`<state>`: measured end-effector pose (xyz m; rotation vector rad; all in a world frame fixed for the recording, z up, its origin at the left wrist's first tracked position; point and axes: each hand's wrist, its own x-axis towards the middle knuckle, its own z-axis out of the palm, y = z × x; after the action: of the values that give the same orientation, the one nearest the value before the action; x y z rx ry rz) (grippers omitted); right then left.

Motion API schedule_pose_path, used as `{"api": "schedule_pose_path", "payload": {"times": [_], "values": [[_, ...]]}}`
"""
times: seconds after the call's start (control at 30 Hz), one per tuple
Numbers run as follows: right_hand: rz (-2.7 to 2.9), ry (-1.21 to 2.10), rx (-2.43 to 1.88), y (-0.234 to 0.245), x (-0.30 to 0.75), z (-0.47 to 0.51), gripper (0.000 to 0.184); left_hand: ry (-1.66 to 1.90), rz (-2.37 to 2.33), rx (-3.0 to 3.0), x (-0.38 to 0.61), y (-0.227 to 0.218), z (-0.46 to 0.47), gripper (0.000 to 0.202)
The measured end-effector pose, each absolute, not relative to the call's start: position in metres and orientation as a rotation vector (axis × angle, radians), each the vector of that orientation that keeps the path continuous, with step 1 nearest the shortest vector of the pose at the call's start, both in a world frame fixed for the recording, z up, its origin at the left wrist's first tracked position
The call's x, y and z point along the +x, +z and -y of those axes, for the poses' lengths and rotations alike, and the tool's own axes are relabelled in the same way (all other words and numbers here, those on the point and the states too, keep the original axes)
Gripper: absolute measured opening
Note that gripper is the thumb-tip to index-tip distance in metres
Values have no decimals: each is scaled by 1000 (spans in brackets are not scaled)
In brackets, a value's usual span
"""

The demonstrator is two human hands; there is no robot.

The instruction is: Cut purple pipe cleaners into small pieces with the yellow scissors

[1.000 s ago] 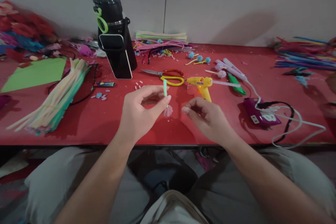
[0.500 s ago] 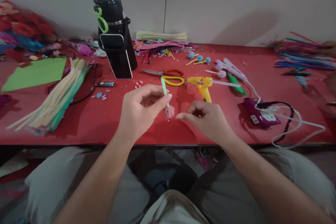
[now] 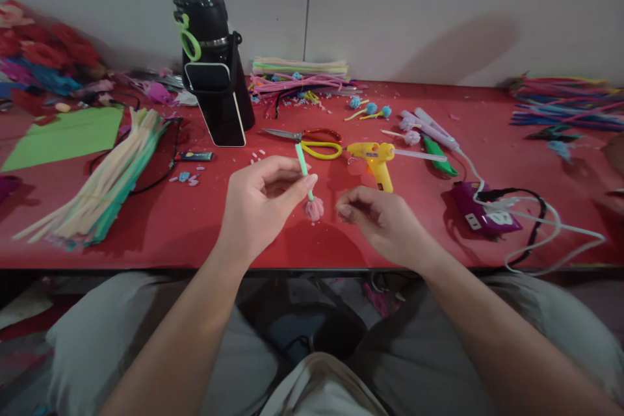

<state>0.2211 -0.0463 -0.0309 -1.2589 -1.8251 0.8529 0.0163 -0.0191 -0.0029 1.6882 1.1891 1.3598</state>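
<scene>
My left hand (image 3: 263, 205) pinches a short light-green stem (image 3: 303, 166) between thumb and fingers, above the near middle of the red table (image 3: 195, 227). A small pink fuzzy flower head (image 3: 314, 208) hangs at the stem's lower end. Just right of the flower head, my right hand (image 3: 383, 221) hovers with curled fingers, and I see nothing in them. A yellow glue gun (image 3: 374, 159) stands right behind my right hand. Yellow-handled scissors (image 3: 312, 143) lie behind the stem.
A black flask with a phone leaning on it (image 3: 214, 78) stands at the back. Bundled pale and green pipe cleaners (image 3: 102, 188) lie left, green paper (image 3: 63, 136) beyond them. A purple power strip (image 3: 480, 214) with white cable sits right. Coloured pipe cleaners (image 3: 565, 107) fill the far right.
The stem has tilted so its top leans left. My right hand moved toward the flower head and then drew back a little, with its fingers curling in. The far-right pipe cleaners have shifted.
</scene>
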Motion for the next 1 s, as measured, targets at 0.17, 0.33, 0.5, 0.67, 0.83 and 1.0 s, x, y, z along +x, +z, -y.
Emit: {"api": "schedule_pose_path", "payload": {"times": [0.17,0.33,0.5,0.67,0.83,1.0], "values": [[1851,864,-1281,-30,223,45,16,1354,-1197,1694,16,-3,19,12],[1849,796,-1356,-30,225,47,9,1344,-1204,1702,16,-4,19,13],[1802,895,-1319,-30,223,47,8,1339,-1217,1722,15,-4,19,14],[1735,1029,-1224,-28,221,49,8,1336,-1206,1708,15,-3,18,13],[1597,1220,-1108,-25,223,51,14,1344,-1217,1706,14,-3,18,13],[1554,1271,-1093,-21,224,52,18,1343,-1229,1721,14,-3,18,11]]}}
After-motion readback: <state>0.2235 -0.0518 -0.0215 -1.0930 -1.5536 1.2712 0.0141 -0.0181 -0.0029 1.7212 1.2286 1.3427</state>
